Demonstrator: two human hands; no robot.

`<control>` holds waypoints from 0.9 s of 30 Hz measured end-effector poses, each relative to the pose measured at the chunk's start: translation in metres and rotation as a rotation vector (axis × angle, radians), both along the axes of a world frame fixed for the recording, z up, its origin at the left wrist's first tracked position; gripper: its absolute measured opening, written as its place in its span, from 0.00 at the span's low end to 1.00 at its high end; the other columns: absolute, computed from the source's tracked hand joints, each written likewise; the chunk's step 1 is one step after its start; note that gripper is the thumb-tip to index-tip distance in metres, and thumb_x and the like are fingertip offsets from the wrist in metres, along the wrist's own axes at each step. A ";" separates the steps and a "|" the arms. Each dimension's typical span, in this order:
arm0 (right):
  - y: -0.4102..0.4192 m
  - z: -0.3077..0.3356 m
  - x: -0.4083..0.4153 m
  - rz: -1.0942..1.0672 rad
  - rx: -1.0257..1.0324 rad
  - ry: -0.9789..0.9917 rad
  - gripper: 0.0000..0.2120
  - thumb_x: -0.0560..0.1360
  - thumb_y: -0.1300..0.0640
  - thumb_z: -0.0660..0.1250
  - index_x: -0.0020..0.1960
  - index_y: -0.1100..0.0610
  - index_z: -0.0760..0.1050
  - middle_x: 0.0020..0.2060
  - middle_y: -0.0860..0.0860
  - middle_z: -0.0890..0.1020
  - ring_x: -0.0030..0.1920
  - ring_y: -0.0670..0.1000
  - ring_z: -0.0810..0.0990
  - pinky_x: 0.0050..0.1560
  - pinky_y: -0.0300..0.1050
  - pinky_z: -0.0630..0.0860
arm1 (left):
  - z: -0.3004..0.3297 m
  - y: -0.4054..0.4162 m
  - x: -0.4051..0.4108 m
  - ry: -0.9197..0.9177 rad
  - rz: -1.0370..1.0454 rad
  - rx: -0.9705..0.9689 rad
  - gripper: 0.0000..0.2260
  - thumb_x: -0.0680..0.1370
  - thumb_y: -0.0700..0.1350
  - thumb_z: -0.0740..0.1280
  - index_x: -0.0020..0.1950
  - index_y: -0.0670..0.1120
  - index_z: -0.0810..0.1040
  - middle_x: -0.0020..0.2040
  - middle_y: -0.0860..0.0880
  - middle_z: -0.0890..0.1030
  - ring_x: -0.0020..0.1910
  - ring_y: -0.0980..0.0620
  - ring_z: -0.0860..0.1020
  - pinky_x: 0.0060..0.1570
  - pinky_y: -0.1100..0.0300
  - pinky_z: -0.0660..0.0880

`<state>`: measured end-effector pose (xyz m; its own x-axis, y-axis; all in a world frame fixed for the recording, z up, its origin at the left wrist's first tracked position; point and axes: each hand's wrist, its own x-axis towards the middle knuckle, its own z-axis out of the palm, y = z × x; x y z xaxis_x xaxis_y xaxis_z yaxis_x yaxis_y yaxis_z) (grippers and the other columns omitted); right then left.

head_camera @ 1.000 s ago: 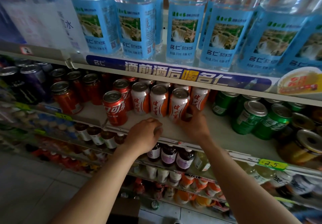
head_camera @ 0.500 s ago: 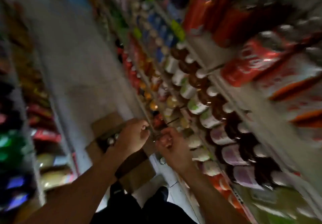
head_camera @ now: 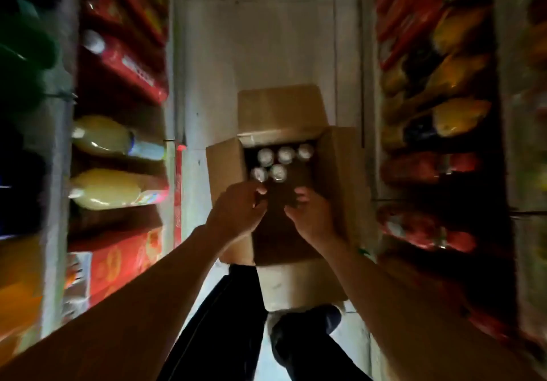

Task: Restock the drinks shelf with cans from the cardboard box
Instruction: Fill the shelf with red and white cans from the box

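An open cardboard box (head_camera: pixel 225 164) stands on the aisle floor below me, flaps folded outward. Several cans (head_camera: pixel 285 154) stand upright in its far half, only their silver tops showing; the near half is dark. My left hand (head_camera: pixel 236 213) hovers over the box's near left side, its loosely curled fingertips just short of the nearest can (head_camera: pixel 259 174). My right hand (head_camera: pixel 310 217) hovers beside it over the dark middle, fingers also loosely curled. Neither hand holds anything. The drinks shelf is out of view.
Shelves line both sides of the narrow aisle: yellow juice bottles (head_camera: pixel 100 139) and red cartons (head_camera: pixel 118 259) on the left, blurred bagged goods (head_camera: pixel 458 117) on the right. My dark trousers and shoe (head_camera: pixel 305 330) are right behind the box. Pale floor (head_camera: pixel 260 31) stretches beyond it.
I have turned from the can shelf and looked down at the floor. Both hands left the shelf and came down over the open box.
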<state>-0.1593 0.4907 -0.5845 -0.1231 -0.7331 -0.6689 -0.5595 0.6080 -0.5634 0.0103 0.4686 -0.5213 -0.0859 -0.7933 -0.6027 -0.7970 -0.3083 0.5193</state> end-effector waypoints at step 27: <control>-0.036 -0.173 0.025 0.046 -0.087 0.135 0.32 0.71 0.61 0.73 0.73 0.56 0.68 0.64 0.59 0.77 0.65 0.58 0.75 0.67 0.46 0.69 | -0.133 -0.029 0.031 -0.017 -0.006 0.045 0.30 0.72 0.36 0.74 0.71 0.51 0.69 0.62 0.46 0.72 0.58 0.43 0.76 0.55 0.59 0.71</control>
